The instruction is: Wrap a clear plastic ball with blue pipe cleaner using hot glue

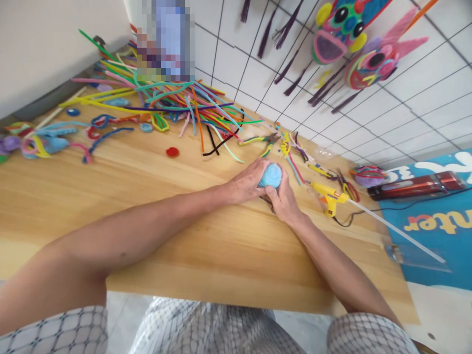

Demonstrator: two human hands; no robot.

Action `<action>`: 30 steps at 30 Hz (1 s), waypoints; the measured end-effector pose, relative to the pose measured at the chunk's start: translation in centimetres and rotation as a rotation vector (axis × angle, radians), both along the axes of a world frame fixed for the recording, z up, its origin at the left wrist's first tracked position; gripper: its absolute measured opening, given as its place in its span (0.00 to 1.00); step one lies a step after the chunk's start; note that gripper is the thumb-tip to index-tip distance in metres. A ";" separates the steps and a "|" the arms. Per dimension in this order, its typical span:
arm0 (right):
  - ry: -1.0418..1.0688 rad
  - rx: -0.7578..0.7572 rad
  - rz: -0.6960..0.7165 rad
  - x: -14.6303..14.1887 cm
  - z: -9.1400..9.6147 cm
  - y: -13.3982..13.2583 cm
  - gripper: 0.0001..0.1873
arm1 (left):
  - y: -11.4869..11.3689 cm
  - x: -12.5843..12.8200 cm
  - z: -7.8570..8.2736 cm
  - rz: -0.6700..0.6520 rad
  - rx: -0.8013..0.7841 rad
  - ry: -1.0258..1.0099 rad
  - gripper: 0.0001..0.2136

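Between my two hands is a light blue coiled piece (272, 176), round and ridged like wound pipe cleaner. My left hand (250, 181) wraps its left side, fingers curled behind it. On the right, my right hand (284, 196) grips it with the thumb across its lower front. Both hands are closed on it above the wooden table (177, 231). A dark thin item (267, 202) lies partly hidden beneath my hands. Just beyond them are green-and-yellow pliers (266, 141). A yellow glue gun (328, 195) with a long clear glue stick lies to the right.
A heap of coloured pipe cleaners (162, 101) covers the back left, with a red disc (172, 152) in front. Scissors (347, 187) and a dark red cylinder (416, 185) lie at the right. Colourful masks (330, 46) hang on the tiled wall.
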State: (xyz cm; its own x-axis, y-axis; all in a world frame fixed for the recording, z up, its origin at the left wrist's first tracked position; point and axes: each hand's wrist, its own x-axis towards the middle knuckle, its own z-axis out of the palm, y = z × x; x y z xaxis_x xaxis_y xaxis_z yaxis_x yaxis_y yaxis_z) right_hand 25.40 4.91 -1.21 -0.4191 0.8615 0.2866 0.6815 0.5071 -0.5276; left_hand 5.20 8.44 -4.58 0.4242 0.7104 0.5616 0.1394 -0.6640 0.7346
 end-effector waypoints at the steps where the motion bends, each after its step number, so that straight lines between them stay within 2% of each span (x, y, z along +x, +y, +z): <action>1: 0.006 -0.011 0.018 0.3 0.0 -0.1 0.45 | 0.0 -0.1 0.0 -0.011 -0.002 -0.001 0.34; 6: 0.093 -0.029 0.058 1.2 1.1 0.5 0.40 | 0.5 -0.9 0.3 -0.087 -0.019 0.038 0.39; 12: 0.006 0.133 -0.151 -0.3 1.2 -0.7 0.37 | 0.1 -0.6 0.1 0.030 0.014 0.067 0.47; 14: -0.031 0.171 -0.125 -1.1 1.4 -1.3 0.37 | 0.0 -0.5 0.1 0.047 0.000 0.056 0.45; 17: -0.044 0.200 0.023 -2.1 1.7 -1.3 0.39 | -0.1 -0.7 0.1 0.025 -0.033 0.037 0.37; 20: 0.008 0.145 0.125 -2.2 1.6 -0.4 0.41 | 0.0 -0.7 0.0 0.025 -0.069 0.028 0.37; 24: 0.140 0.000 0.063 -1.5 0.9 0.5 0.42 | 0.0 -0.7 0.1 0.034 -0.097 0.043 0.39; 30: 0.169 -0.146 0.048 -0.2 0.6 0.6 0.42 | -0.1 -1.1 1.2 0.004 -0.137 0.071 0.34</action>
State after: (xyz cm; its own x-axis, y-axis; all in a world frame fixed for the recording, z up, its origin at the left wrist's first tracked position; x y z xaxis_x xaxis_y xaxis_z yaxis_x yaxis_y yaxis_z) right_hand 25.22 5.50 -0.63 -0.4173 0.8791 0.2303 0.5537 0.4470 -0.7026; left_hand 4.10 8.36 -3.37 0.4566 0.7799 0.4281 0.1962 -0.5576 0.8066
